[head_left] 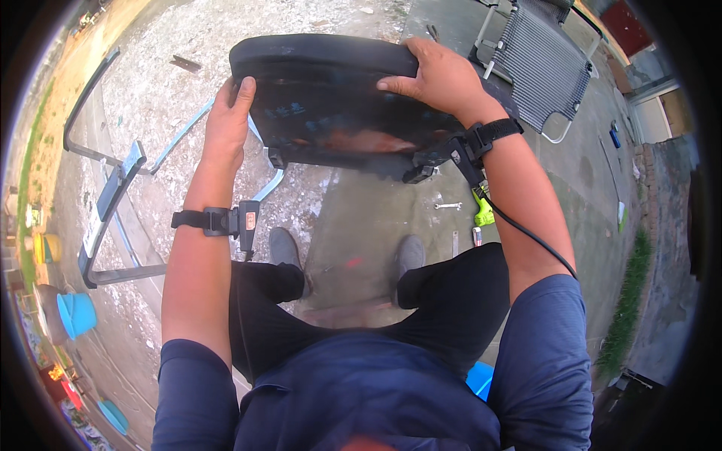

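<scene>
Fingers (pixel 246 89) of the left hand (pixel 228 126) are closed on the left edge of a black panel (pixel 338 113), thumb pressed against the near face; how far the others wrap behind it I cannot tell. The right hand (pixel 450 81) grips the upper right corner — thumb across the face, the rest over the top edge. Between the two hands, the panel is tilted with its broad, blue-marked face toward the person, beyond the knees; whether it touches the ground (pixel 353 207) is unclear. Black fittings (pixel 418 174) show at its lower corners.

Near the right foot lie a wrench (pixel 448 206) and a yellow-green tool (pixel 483 208). To the left stands a metal frame (pixel 113 192) with black and pale blue parts, a blue bucket (pixel 77 314) just past it. A grey woven lounger (pixel 543 71) sits at upper right — well apart from the lower tools.
</scene>
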A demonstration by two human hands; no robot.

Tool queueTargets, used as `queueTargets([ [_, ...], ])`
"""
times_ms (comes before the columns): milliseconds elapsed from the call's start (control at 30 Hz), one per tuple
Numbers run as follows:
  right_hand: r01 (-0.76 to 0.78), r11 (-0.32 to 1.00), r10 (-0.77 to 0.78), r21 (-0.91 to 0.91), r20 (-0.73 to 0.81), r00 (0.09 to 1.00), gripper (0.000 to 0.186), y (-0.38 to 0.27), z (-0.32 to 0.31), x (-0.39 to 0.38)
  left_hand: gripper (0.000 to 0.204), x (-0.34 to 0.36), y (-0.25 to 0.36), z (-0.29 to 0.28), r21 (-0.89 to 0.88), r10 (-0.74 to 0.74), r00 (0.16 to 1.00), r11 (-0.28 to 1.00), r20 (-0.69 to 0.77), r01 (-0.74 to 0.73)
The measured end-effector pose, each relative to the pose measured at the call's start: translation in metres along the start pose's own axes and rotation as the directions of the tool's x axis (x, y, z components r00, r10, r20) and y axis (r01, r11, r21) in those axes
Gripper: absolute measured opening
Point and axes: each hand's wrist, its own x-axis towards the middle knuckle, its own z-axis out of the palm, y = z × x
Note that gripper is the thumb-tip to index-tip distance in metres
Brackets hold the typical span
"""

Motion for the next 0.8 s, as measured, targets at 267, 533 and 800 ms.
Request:
queueTargets([
  [267, -0.144, 0.988, 0.152, -0.06, 0.157, 0.976, 0.08, 0.051, -0.023, -0.044, 0.084, 0.033, 0.029, 0.003, 0.086, 0.21, 0.978, 0.974, -0.003, -0.209],
  [533, -0.094, 0.994, 0.086, 0.058, 0.126, 0.988, 0.071, 0.025, -0.032, -0.085, 0.047, 0.017, 0.014, -0.027, -0.032, -0.006, 0.987, 0.999, -0.16, 0.001],
  [800, -0.131, 0.9, 0.113, 0.416, 0.067, 0.991, 0.063, 0.019, -0.029, -0.13, 0.035, -0.008, -0.011, -0.075, -0.104, -0.109, 0.975, 0.991, -0.193, 0.09],
])
